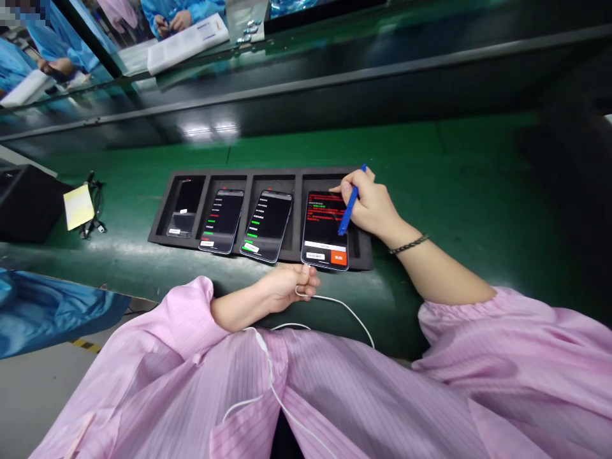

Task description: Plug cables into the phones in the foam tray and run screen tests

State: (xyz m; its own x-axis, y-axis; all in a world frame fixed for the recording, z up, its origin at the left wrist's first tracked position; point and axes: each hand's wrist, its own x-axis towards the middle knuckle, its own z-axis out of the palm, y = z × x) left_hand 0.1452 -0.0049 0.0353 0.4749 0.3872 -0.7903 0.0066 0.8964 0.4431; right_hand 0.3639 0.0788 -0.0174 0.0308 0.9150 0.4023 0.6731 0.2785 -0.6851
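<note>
Since that phone (321, 233) at the right end of the dark tray (362, 256) is probably light, stiff, slippery and crackable, I'd grab its side edges, while left hand (291, 285) pinches the white cable (345, 305) below it and right hand (370, 204) grips a blue pen (349, 212) over the screen.

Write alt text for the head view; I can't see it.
A person's right hand holds a blue pen-like tool over the rightmost phone on a black compartmented tray. The left hand holds a white cable at that phone's near edge; more phones lie leftward along the tray.
</note>
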